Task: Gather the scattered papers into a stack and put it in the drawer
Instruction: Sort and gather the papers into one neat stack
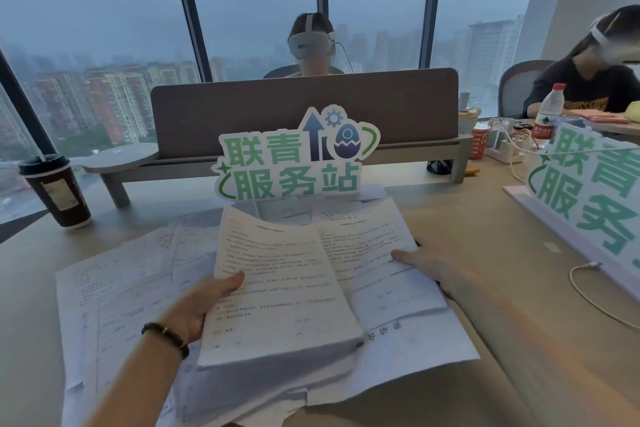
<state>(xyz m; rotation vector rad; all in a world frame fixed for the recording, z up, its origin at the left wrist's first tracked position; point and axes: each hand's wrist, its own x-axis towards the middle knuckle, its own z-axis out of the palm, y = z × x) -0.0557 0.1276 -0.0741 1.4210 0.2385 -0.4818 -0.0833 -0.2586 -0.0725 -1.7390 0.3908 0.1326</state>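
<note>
Nearest, left hand (pixel 194 308) w/ beaded bracelet (pixel 166 336) grips a thick stack of papers (pixel 277 291), thumb on top, fingers hidden beneath, held just above the counter (pixel 519 253). Right hand (pixel 429 263) pinches the next sheet (pixel 374 256) at its right edge. Loose sheets (pixel 114 302) spread underneath and to the left. Farther back: green-lettered sign (pixel 294 156), coffee cup (pixel 57 191) far left, grey divider (pixel 304 107).
</note>
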